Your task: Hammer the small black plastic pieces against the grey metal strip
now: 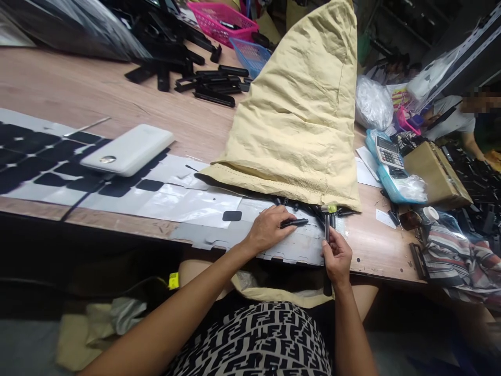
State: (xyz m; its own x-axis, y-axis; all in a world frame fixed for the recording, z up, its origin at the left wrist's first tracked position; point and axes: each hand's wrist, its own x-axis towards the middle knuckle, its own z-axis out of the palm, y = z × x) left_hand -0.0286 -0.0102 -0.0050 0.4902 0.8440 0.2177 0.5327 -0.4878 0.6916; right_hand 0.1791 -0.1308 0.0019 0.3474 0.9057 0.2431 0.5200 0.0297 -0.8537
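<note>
My left hand point(270, 227) is closed on a slim black pen-shaped piece point(297, 222), low over the grey-white sheet point(309, 248) at the table's front edge. My right hand point(338, 256) grips a small hammer point(327, 230) by its black handle. The hammer's head has a yellow-green face and is close to the mouth of a cream cloth bag point(301, 120). Several black parts point(287, 202) poke out from under the bag's near edge, just beyond both hands; the rest of them are hidden by the cloth.
A white power bank point(129, 149) lies to the left on sheets with black pads point(23, 151). Behind it are black plastic parts point(215, 86), a pink basket point(223, 23) and a blue basket point(250, 55). To the right are a calculator point(388, 151), a cardboard box point(438, 172) and striped cloth point(457, 256). Another person point(454, 122) sits beyond.
</note>
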